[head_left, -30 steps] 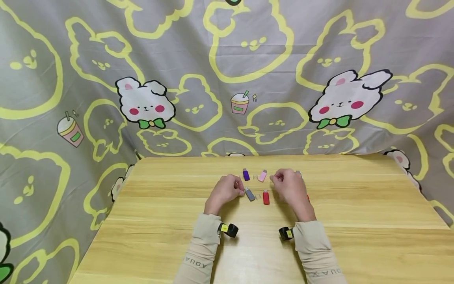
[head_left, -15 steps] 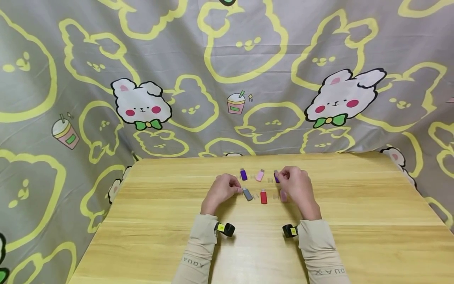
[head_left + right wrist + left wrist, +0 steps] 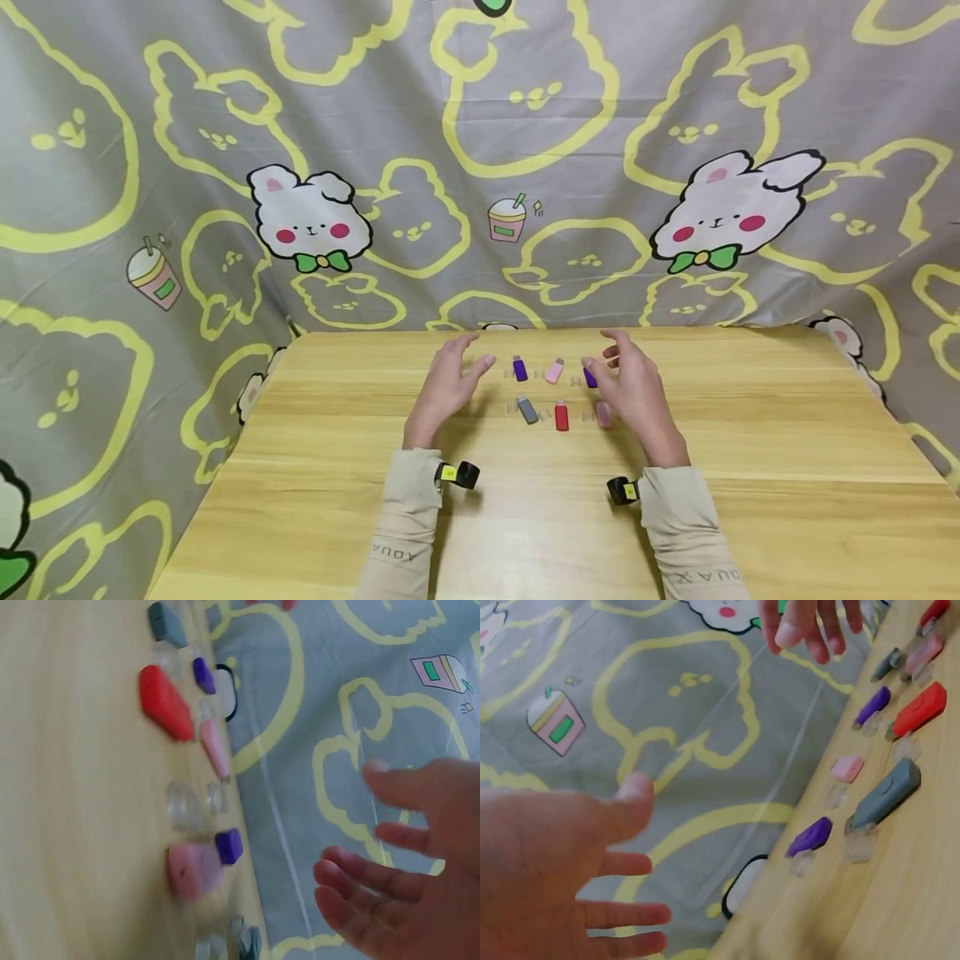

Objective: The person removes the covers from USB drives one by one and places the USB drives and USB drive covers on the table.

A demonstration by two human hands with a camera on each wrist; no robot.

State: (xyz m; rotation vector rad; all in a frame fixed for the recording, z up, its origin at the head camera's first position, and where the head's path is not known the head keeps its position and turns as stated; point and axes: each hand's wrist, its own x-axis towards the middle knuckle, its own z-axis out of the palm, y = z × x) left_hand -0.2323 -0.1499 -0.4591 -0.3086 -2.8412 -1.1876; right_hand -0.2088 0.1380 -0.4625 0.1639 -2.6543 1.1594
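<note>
Several USB sticks lie in two rows on the table. In the head view the far row has a purple stick (image 3: 520, 369), a pink stick (image 3: 555, 372) and another purple stick (image 3: 590, 379). Nearer are a grey stick (image 3: 527, 410), a red stick (image 3: 562, 416) and a dusky pink stick (image 3: 604, 415). Small clear caps (image 3: 861, 844) lie off the plug ends. My left hand (image 3: 448, 379) is raised left of the rows, fingers apart, holding nothing. My right hand (image 3: 633, 392) hovers at their right end, also holding nothing, and partly covers the right purple stick.
Farther right, the left wrist view shows a dark grey stick (image 3: 887, 665) and a red stick (image 3: 934, 613), which my right hand hides in the head view. The wooden table (image 3: 337, 500) ends at a patterned curtain (image 3: 420, 108).
Both hands have lifted off the table and spread their fingers. My left hand moved left, away from the grey stick; my right hand drew right, uncovering the dusky pink stick.
</note>
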